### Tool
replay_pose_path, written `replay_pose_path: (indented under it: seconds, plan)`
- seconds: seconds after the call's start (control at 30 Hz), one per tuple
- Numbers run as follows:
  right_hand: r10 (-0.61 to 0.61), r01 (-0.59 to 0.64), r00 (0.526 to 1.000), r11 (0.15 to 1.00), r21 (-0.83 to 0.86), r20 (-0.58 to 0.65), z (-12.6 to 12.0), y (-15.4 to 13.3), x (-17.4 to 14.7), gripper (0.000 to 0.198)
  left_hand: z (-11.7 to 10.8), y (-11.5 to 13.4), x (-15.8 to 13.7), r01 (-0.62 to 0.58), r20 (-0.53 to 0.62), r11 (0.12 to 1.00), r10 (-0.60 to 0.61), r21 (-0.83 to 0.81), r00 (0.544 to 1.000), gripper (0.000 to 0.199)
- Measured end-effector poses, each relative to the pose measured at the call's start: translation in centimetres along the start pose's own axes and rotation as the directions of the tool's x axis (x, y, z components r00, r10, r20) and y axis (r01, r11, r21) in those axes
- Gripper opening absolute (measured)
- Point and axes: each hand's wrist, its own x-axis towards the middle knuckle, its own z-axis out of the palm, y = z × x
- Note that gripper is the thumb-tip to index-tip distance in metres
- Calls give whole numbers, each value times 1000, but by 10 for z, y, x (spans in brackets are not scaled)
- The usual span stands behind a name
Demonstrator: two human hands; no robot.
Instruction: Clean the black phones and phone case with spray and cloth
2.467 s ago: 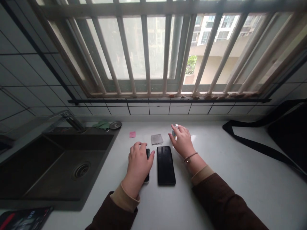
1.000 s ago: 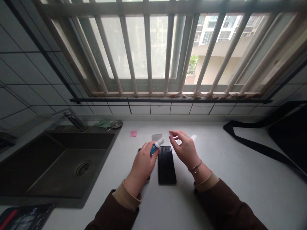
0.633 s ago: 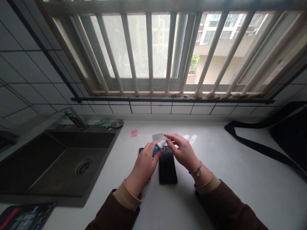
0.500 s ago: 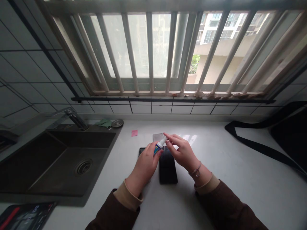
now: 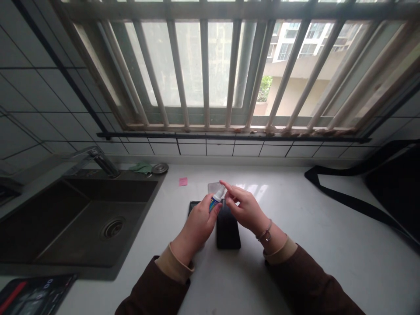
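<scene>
Tilted up to the right, a small bottle [image 5: 214, 203] with a white pointed nozzle and a blue label is gripped in my left hand [image 5: 196, 222]. My right hand [image 5: 246, 206] is beside the nozzle, its index finger stretched out by the tip and the other fingers partly bent. Whether that finger touches the tip I cannot tell. Beneath both hands lies a black phone-like slab [image 5: 229, 234]. Another dark flat object [image 5: 192, 205] shows partly behind my left hand. A thin greyish rectangle [image 5: 214, 187] lies just beyond the bottle.
A dark sink [image 5: 82, 232] with a faucet [image 5: 104, 161] is on the left. A pink note [image 5: 183, 181], a green cloth [image 5: 141, 168] and a metal strainer [image 5: 160, 168] lie near the back. On the right sits a black bag strap [image 5: 348, 205]. A barred window [image 5: 205, 78] spans the wall.
My right index finger has moved slightly left and up past the nozzle tip. The left hand still grips the bottle. The whole view has shifted a little.
</scene>
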Motion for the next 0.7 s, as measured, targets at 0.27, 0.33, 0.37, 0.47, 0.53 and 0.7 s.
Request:
replay_pose_path:
  seconds: [0.27,0.33,0.37,0.47,0.53,0.7]
  plan:
    - [126,-164,972,968,-188,-198,-18,-9,-3,50,-10,-4,6,99,-192,973,-140,-207,971,28]
    - [207,-257,956,931,-259,-207,-24,-2,-8,46,-12,-14,8,110,-235,968,-163,-224,958,25]
    - [240,-298,947,905,-304,-213,-25,3,-11,45,-13,-20,9,118,-260,965,-179,-234,949,25]
    - [328,-385,922,820,-423,-205,-23,23,-19,42,-16,-37,17,224,-308,959,-269,-175,912,27]
    - [370,-410,912,795,-447,-179,-19,35,-21,39,-18,-47,26,298,-321,949,-314,-100,893,29]
    - [404,-428,902,781,-455,-154,-13,45,-21,34,-17,-62,57,369,-291,929,-346,27,892,24]
